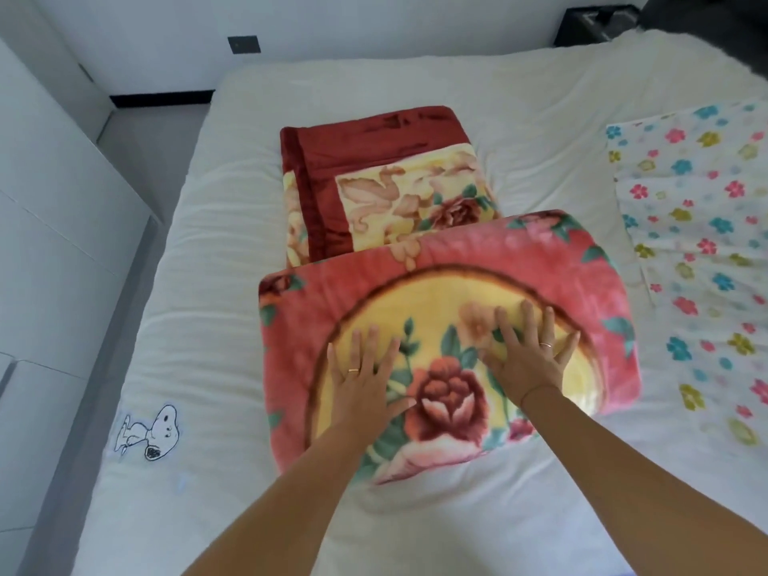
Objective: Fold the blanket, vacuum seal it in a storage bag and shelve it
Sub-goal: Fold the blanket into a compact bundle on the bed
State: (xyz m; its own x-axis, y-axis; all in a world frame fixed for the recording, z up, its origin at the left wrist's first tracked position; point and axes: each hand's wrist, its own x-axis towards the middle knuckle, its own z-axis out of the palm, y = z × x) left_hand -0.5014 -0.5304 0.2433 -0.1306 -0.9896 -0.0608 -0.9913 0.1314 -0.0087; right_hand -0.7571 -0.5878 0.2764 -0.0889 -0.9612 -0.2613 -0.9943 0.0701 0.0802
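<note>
A thick floral blanket (415, 251), pink, yellow and dark red, lies on the white bed (199, 284). Its near part is folded over into a bulky pink layer, and a flat dark red and yellow strip stretches beyond it toward the wall. My left hand (363, 376) presses flat on the folded layer with its fingers spread. My right hand (528, 355) lies flat beside it, fingers also spread, on the yellow centre of the pattern. Neither hand grips the fabric. A clear storage bag with a coloured flower print (698, 259) lies flat on the bed to the right.
A cartoon dog is printed on the sheet (151, 430) at the near left. White cabinet fronts (54, 243) stand along the left of the bed across a narrow strip of floor. A dark object (598, 24) sits at the far right corner by the wall.
</note>
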